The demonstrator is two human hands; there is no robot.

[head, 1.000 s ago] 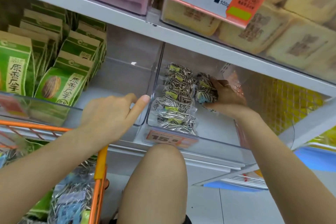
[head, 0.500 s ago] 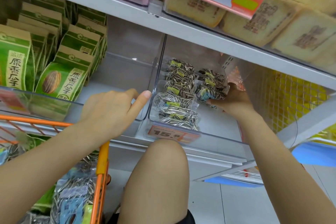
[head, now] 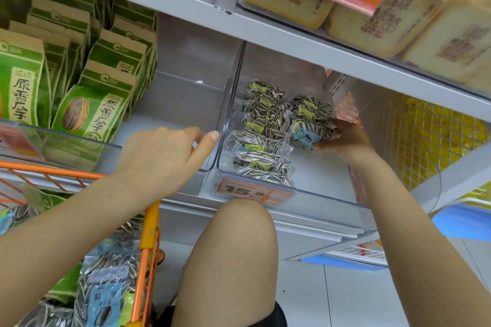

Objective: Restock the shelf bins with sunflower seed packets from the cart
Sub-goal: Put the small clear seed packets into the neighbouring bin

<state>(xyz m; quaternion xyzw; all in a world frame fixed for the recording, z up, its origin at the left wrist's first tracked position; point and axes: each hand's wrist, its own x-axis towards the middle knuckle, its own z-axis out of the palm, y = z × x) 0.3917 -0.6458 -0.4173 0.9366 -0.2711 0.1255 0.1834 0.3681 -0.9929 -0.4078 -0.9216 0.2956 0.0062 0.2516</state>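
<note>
1. Right hand point(head: 345, 141) deep inside the clear shelf bin point(head: 318, 194), fingers curled round a sunflower seed packet with a blue label point(head: 305, 135); the packet sits at the front of a short second row, right of the main row

2. Left hand point(head: 162, 159) on the front rim of the neighbouring bin point(head: 79, 141), fingers loosely bent over the edge, thumb stretched toward the divider between the two bins; it holds nothing

3. Main row of seed packets point(head: 260, 135) runs front to back along the bin's left wall, several deep. Second row point(head: 310, 109) is only begun, with a couple of packets behind the one in hand

4. Progress, as I judge it: bin partly filled. Bare floor shows across its right and front parts, so plenty of room is left. The orange cart point(head: 148, 260) at lower left has more seed packets point(head: 106, 287) in it; how many I cannot tell, as the cart is cut off by the frame edge

5. Neighbouring bin: green paper seed bags point(head: 93, 111) stand at its left, while its right part shows bare floor

6. Against the earlier frames: the right hand has drawn back and lower, toward the bin front, with the blue-label packet now facing the camera below the second row. Left hand much as it was. The whole view has tilted down, so the upper price card is nearly out of frame
</note>
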